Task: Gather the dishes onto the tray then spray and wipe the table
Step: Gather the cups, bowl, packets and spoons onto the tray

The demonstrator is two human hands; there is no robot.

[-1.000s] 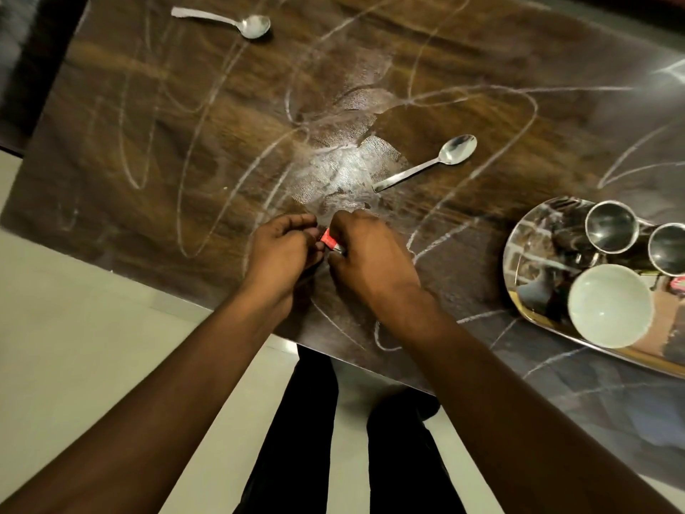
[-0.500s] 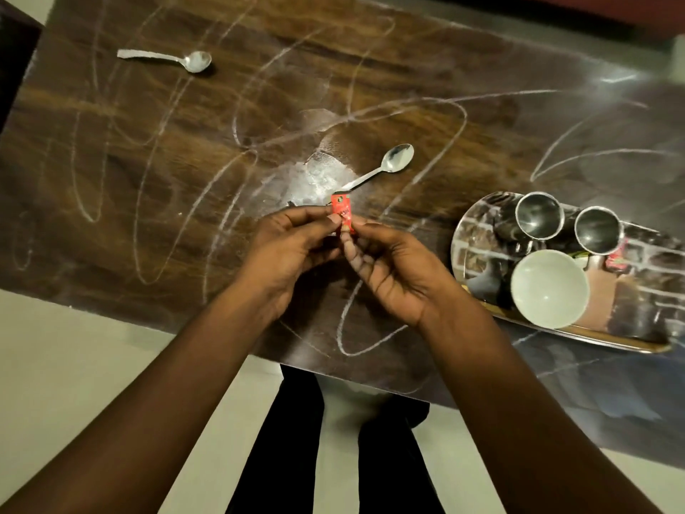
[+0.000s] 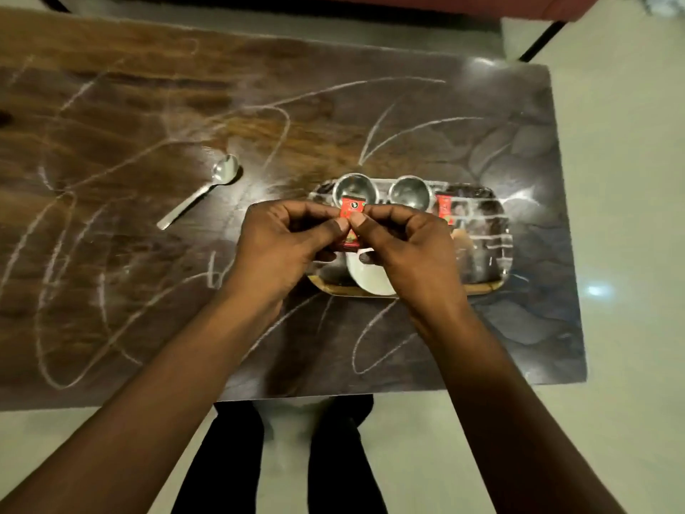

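My left hand (image 3: pixel 285 243) and my right hand (image 3: pixel 404 246) together pinch a small red packet (image 3: pixel 350 211) above the left part of the shiny metal tray (image 3: pixel 489 254). Two steel cups (image 3: pixel 354 189) (image 3: pixel 411 191) stand at the tray's far edge. A white bowl (image 3: pixel 367 280) at its near edge is partly hidden by my right hand. Another red packet (image 3: pixel 444 209) lies on the tray beside the right cup. One steel spoon (image 3: pixel 202 191) lies on the dark wooden table (image 3: pixel 148 272), left of my hands. White chalk scribbles (image 3: pixel 74 254) cover the tabletop.
The table's near edge runs just in front of my legs, and its right edge is close beyond the tray. Pale floor (image 3: pixel 622 217) lies to the right. A dark furniture leg (image 3: pixel 541 42) stands at the back right.
Both hands lifted the red packet off the table and carried it right, over the tray. The view shifted right, and the far-left spoon left the frame.
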